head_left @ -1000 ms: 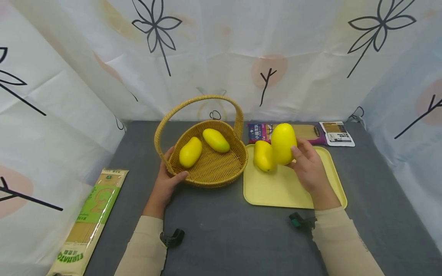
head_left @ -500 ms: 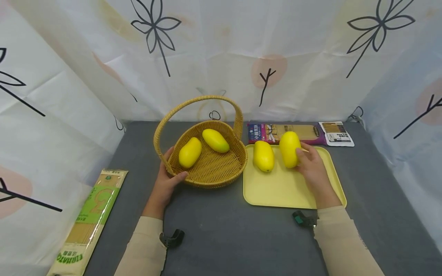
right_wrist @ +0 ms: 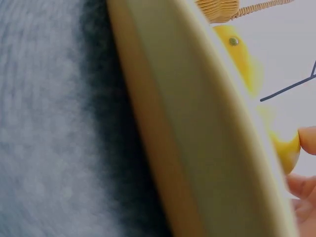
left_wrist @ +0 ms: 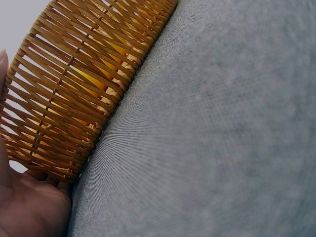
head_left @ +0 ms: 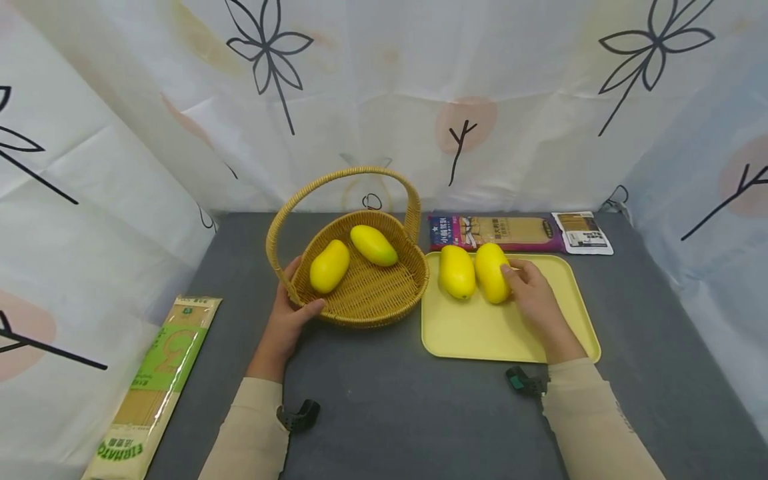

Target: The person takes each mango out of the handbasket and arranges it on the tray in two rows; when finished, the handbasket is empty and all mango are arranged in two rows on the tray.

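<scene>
A round wicker basket with a tall arched handle stands left of centre, two yellow mangoes inside it. My left hand grips its left rim, thumb over the edge; in the left wrist view the hand shows against the woven side. On the pale yellow tray, one mango lies at the left. Right beside it, my right hand holds another mango from its right side, thumb and fingers around it. The right wrist view shows fingertips at this mango beyond the tray wall.
Behind the tray lie a purple noodle packet and a small white-edged pouch. A long green and clear noodle packet lies along the table's left edge. A patterned white curtain rises behind the grey table.
My right hand has lowered the mango from above the tray, then brought it left, close beside the other mango there. The left hand stays on the basket rim.
</scene>
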Available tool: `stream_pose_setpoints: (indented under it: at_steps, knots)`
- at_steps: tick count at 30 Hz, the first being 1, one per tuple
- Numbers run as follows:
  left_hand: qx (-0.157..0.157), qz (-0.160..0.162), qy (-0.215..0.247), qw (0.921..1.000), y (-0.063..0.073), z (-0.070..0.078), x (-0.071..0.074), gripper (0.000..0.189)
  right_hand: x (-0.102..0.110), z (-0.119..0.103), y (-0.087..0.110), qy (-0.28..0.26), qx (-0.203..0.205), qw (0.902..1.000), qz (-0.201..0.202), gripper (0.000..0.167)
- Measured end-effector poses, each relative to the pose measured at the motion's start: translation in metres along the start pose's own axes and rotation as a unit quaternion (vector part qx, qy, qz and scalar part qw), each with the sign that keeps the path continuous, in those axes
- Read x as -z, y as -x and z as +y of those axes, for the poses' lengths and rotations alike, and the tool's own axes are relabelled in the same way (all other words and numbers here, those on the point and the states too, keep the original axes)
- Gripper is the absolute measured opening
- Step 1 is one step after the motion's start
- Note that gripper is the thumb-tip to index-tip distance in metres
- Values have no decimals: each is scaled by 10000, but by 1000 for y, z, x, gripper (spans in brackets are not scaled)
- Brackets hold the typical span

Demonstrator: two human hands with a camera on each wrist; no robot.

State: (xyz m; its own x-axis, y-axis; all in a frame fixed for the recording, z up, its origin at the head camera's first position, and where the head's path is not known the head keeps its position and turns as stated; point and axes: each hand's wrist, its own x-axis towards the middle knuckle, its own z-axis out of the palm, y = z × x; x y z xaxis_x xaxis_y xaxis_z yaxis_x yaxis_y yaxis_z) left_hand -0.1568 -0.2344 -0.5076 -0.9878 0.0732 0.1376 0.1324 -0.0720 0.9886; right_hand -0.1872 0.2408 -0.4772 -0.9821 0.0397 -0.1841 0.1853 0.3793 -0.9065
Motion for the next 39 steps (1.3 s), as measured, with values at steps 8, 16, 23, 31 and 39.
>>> stream_pose_setpoints:
  at_steps: [8, 16, 23, 31, 39]
  knots:
    - [23, -8, 13, 10000, 0, 0, 0, 96, 1, 2, -1, 20, -78, 9992, 379, 80]
    - [-3, 5, -28, 10000, 1, -1, 0, 95, 0, 1, -1, 198, -155, 9992, 316, 94]
    - [0, -15, -25, 10000, 1, -1, 0, 95, 0, -1, -1, 168, -171, 9988, 429, 89]
    - [-28, -33, -64, 10000, 1, -1, 1, 95, 0, 1, -1, 104, -148, 9988, 462, 90]
    - [-29, -21, -87, 10000, 1, -1, 1, 95, 2, 0, -1, 88, -185, 9985, 501, 92]
